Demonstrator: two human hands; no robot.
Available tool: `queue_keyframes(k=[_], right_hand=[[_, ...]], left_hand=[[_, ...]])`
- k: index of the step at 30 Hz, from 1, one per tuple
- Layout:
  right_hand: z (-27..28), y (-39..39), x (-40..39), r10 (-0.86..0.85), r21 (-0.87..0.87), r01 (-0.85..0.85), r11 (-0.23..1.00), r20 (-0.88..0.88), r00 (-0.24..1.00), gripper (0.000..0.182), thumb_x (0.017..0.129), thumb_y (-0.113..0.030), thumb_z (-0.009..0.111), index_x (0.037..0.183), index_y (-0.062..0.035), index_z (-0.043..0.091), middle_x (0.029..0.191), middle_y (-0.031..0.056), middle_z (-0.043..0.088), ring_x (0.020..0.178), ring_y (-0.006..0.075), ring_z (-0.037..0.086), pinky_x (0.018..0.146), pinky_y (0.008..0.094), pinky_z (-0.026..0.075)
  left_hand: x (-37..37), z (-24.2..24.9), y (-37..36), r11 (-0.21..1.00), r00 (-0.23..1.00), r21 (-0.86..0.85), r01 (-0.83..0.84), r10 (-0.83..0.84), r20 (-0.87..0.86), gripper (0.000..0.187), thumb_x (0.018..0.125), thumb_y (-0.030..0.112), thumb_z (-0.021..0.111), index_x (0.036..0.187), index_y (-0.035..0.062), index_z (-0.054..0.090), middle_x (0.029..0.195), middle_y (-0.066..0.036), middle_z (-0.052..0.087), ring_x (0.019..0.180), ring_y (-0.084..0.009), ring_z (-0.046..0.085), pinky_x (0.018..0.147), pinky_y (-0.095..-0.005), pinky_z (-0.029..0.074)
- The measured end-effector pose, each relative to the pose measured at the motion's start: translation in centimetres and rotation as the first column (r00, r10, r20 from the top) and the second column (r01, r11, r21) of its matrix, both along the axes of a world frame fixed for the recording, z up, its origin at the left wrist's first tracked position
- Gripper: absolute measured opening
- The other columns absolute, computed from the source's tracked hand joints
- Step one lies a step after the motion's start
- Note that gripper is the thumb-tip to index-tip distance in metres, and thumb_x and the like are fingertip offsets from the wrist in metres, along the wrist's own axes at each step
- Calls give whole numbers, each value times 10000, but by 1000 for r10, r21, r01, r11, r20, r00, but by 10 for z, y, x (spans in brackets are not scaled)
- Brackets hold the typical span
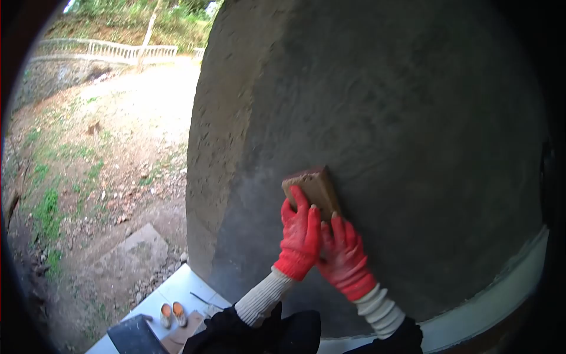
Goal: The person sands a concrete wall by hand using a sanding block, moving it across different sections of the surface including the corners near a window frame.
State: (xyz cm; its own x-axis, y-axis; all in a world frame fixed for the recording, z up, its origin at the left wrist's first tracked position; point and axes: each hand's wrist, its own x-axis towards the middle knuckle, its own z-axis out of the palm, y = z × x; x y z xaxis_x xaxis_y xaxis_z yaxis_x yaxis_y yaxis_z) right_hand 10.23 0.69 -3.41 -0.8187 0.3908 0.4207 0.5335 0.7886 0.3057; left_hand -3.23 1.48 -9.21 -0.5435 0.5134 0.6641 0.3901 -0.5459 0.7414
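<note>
A brown rectangular block (pixel 318 187), about the size of a brick, lies against the dark grey plastered wall (pixel 401 130). My left hand (pixel 299 236), in a red-coated glove, grips its left side with the fingers stretched up along its face. Close beside it, my right hand (pixel 346 255), in a matching glove, has its fingertips at the block's lower right edge. Both palms are turned towards the wall, and the hands nearly meet below the block. White ribbed cuffs cover both wrists.
A lighter, rougher plaster strip (pixel 221 124) runs down the wall's left edge. Below are a white tiled ledge (pixel 187 286), a pair of shoes (pixel 173 314) and a dark flat object (pixel 135 336). Outside, stony ground (pixel 106 177) stretches to a white railing (pixel 127 50).
</note>
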Motion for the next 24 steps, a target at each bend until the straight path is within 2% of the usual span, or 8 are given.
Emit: queue_keyframes(k=[2, 6, 11, 12, 15, 18, 20, 24], right_hand=[[-34, -7, -12, -204, 358, 248, 900, -157, 966, 721, 767, -373, 737, 1376, -59, 513, 1430, 199, 431, 1215, 386, 514, 1004, 533, 441], [-26, 7, -51, -287, 502, 431, 750, -340, 896, 664, 819, -375, 686, 1409, -126, 509, 1427, 188, 423, 1228, 379, 492, 1018, 538, 428], [3, 26, -32, -53, 489, 190, 851, -282, 958, 740, 731, -310, 775, 1412, -172, 521, 1404, 200, 387, 1196, 404, 480, 1010, 553, 422], [31, 18, -15, -91, 470, 195, 861, -236, 967, 860, 653, -294, 829, 1432, -163, 490, 1387, 229, 400, 1208, 410, 479, 1009, 556, 421], [164, -19, 54, -278, 527, 480, 701, -417, 865, 940, 617, -333, 843, 1445, -129, 447, 1378, 257, 418, 1220, 439, 480, 990, 534, 435], [304, -15, 152, -155, 530, 761, 375, -773, 615, 971, 670, -342, 831, 1485, -97, 363, 1336, 290, 447, 1203, 462, 490, 1015, 498, 435], [366, -36, 180, -143, 177, 862, 475, -951, 274, 944, 694, -348, 823, 1483, -105, 367, 1314, 293, 465, 1184, 458, 505, 1006, 502, 442], [261, -37, 139, -263, 577, 707, 409, -667, 697, 874, 713, -371, 818, 1433, -83, 415, 1284, 289, 484, 1144, 440, 541, 960, 490, 466]], left_hand=[[-8, 25, -36, 914, 920, -180, 363, -321, 223, 610, 1067, 324, 357, 1564, 11, 192, 1482, -295, 328, 1375, -433, 341, 1131, -447, 306], [-17, 28, -51, 860, 912, -313, 404, -406, 60, 595, 1078, 350, 303, 1559, 9, 221, 1503, -269, 337, 1364, -431, 369, 1133, -433, 310], [-28, -14, -36, 925, 891, -112, 362, -379, -249, 566, 1088, 355, 333, 1561, 52, 267, 1497, -203, 409, 1276, -346, 481, 1087, -388, 373], [-31, 7, -53, 812, 838, -206, 545, -530, 130, 550, 1087, 359, 365, 1554, 74, 307, 1486, -159, 443, 1257, -262, 491, 1086, -363, 375], [-63, -2, -62, 817, 800, -86, 570, -529, 282, 524, 1089, 359, 362, 1541, 94, 347, 1459, -120, 465, 1259, -217, 483, 1090, -345, 370], [-77, 1, -59, 920, 909, -91, 380, -354, 220, 497, 1088, 326, 374, 1522, 86, 379, 1440, -113, 466, 1264, -227, 478, 1099, -345, 361], [-57, 17, -59, 921, 905, -41, 388, -372, 205, 487, 1086, 307, 382, 1515, 77, 386, 1448, -109, 453, 1276, -226, 471, 1106, -349, 354], [9, 43, -50, 937, 940, 83, 341, -339, -28, 501, 1023, 144, 456, 1503, 24, 378, 1496, -181, 376, 1356, -311, 411, 1135, -398, 318]])
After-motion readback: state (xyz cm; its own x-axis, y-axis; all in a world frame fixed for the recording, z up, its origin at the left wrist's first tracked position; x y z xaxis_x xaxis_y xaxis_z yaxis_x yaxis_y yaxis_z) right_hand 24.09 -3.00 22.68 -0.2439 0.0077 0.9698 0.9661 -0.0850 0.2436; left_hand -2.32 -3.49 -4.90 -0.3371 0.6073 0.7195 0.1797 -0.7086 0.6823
